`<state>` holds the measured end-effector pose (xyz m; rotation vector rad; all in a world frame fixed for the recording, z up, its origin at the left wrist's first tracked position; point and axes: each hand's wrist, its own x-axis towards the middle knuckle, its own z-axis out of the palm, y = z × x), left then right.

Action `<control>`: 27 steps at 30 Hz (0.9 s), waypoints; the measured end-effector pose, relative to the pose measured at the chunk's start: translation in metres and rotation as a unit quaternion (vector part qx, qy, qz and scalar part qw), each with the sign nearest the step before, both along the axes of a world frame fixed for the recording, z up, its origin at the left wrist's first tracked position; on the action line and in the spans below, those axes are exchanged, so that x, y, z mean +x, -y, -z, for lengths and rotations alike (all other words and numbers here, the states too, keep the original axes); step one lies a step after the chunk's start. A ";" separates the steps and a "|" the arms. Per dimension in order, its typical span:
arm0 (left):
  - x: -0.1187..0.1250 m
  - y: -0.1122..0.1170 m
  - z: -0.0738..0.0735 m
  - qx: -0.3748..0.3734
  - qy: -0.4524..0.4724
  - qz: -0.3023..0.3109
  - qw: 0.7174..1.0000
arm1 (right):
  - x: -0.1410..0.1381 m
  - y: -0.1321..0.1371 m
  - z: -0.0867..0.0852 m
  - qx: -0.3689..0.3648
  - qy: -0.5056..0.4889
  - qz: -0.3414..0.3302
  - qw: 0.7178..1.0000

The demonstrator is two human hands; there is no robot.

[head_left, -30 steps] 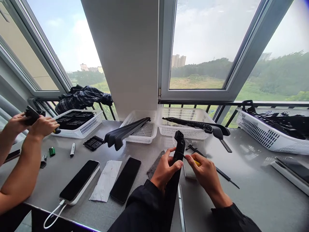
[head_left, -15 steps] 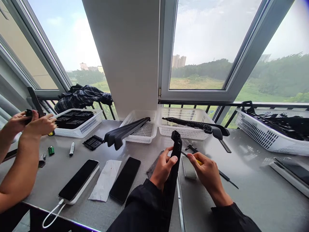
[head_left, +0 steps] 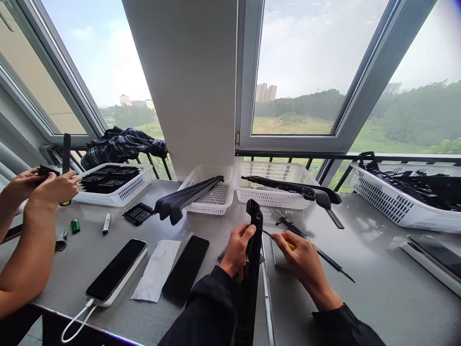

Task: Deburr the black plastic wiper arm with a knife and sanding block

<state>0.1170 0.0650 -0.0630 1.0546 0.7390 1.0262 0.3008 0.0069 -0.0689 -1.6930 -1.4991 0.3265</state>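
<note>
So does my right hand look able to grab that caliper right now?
Probably yes: the caliper lies just beyond the right hand, its visible parts uncovered on the table, though that hand might need to put down the yellow-handled tool.

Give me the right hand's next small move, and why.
Perhaps ease the tip of the yellow-handled tool against the edge of the long black part: the right hand holds the tool with its tip close beside that edge, while the left hand grips the part.

Daylit windows above metal table
</note>
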 end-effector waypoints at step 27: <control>-0.001 0.002 -0.005 0.030 -0.056 0.012 0.998 | 0.002 -0.001 0.001 -0.069 0.096 0.039 0.992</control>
